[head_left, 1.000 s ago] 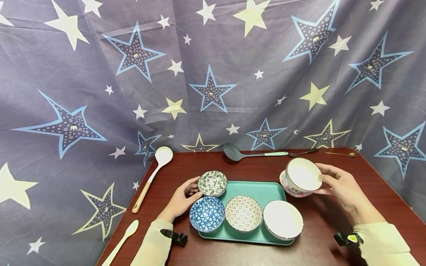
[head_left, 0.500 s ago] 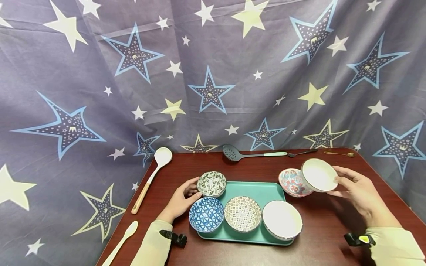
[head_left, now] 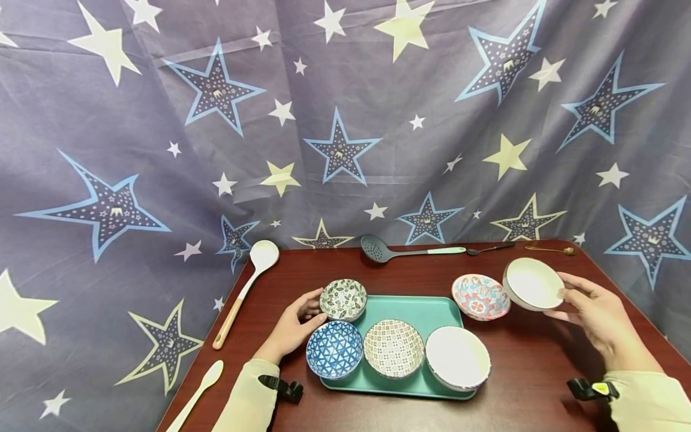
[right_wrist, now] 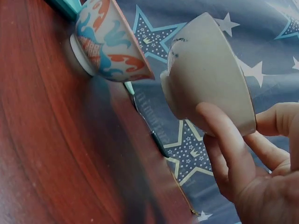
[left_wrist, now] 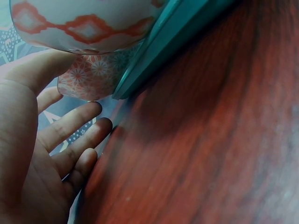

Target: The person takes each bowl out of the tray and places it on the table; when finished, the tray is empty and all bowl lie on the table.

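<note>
My right hand [head_left: 599,318] holds a cream bowl [head_left: 533,284] by its right side, tilted and raised over the table. In the right wrist view the thumb and fingers [right_wrist: 224,135] grip its rim and wall. Left of it stands a red-and-blue floral bowl [head_left: 480,297]. My left hand [head_left: 294,324] rests beside a small leaf-patterned bowl [head_left: 343,299], with thumb and forefinger at its side. In the left wrist view its other fingers [left_wrist: 84,135] are loosely extended, holding nothing. A blue triangle-patterned bowl [head_left: 335,349] sits just below that hand's thumb.
A teal tray [head_left: 415,305] carries the blue bowl, a brown-patterned bowl [head_left: 394,348] and a white bowl [head_left: 458,358]. A slotted spoon [head_left: 378,249], a dark small spoon [head_left: 488,248] and a gold spoon [head_left: 550,249] lie along the back. A ladle [head_left: 263,257] and white spoon [head_left: 212,373] lie left.
My right hand has carried the cream bowl rightward, away from over the floral bowl, which now shows fully. My left hand stays by the leaf-patterned bowl.
</note>
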The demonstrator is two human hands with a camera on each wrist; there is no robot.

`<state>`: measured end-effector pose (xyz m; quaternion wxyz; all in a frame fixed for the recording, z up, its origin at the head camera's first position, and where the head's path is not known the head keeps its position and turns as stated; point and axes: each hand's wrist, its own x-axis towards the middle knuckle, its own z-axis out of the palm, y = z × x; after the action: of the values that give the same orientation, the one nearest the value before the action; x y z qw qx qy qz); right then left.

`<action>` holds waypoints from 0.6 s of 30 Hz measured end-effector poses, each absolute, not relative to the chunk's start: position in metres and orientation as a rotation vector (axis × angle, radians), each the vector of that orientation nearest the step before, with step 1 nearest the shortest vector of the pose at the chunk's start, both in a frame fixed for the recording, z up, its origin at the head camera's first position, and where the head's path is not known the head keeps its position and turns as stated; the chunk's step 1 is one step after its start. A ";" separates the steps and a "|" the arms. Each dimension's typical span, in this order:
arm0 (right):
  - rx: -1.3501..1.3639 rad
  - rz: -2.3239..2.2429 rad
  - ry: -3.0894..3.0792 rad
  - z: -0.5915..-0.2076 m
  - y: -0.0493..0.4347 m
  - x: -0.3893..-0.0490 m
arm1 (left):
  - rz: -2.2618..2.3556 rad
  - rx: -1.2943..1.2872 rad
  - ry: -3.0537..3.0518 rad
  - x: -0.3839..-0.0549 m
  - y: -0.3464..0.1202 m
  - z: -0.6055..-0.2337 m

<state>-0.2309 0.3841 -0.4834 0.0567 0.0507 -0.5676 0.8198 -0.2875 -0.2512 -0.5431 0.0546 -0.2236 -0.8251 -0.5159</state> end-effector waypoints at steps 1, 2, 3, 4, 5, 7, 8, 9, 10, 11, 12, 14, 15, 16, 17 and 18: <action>0.152 2.486 -1.717 -0.485 0.385 -0.231 | -1.574 -0.679 -2.504 -0.286 -0.251 -0.542; 0.146 2.485 -1.712 -0.487 0.386 -0.231 | -1.584 -0.681 -2.502 -0.284 -0.251 -0.539; 0.140 2.484 -1.709 -0.489 0.387 -0.231 | -1.593 -0.685 -2.499 -0.282 -0.250 -0.536; 0.135 2.481 -1.709 -0.490 0.388 -0.232 | -1.603 -0.690 -2.494 -0.279 -0.249 -0.533; 0.130 2.481 -1.706 -0.491 0.389 -0.232 | -1.608 -0.699 -2.490 -0.277 -0.248 -0.529; 0.110 2.486 -1.702 -0.494 0.392 -0.233 | -1.613 -0.711 -2.481 -0.273 -0.246 -0.523; 0.097 2.492 -1.700 -0.496 0.393 -0.234 | -1.613 -0.716 -2.475 -0.271 -0.246 -0.520; 0.086 2.495 -1.700 -0.498 0.394 -0.234 | -1.609 -0.722 -2.471 -0.270 -0.245 -0.518; 0.075 2.500 -1.699 -0.499 0.395 -0.235 | -1.607 -0.726 -2.467 -0.269 -0.245 -0.518; 0.064 2.504 -1.697 -0.501 0.397 -0.235 | -1.607 -0.728 -2.464 -0.269 -0.245 -0.517; 0.055 2.511 -1.695 -0.502 0.398 -0.236 | -1.607 -0.730 -2.460 -0.269 -0.245 -0.517; 0.043 2.524 -1.695 -0.506 0.401 -0.237 | -1.606 -0.736 -2.453 -0.270 -0.245 -0.519; 0.040 2.527 -1.698 -0.507 0.401 -0.237 | -1.606 -0.735 -2.453 -0.270 -0.245 -0.519; 0.038 2.533 -1.698 -0.509 0.402 -0.238 | -1.607 -0.732 -2.454 -0.271 -0.245 -0.520; 0.038 2.535 -1.701 -0.510 0.403 -0.238 | -1.607 -0.732 -2.455 -0.271 -0.245 -0.520; 0.039 2.534 -1.706 -0.511 0.403 -0.238 | -1.608 -0.731 -2.456 -0.271 -0.245 -0.520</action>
<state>-0.2383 0.4033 -0.5111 0.0434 0.0128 -0.5579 0.8287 -0.2708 -0.2446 -0.5200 0.0582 -0.2412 -0.8106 -0.5305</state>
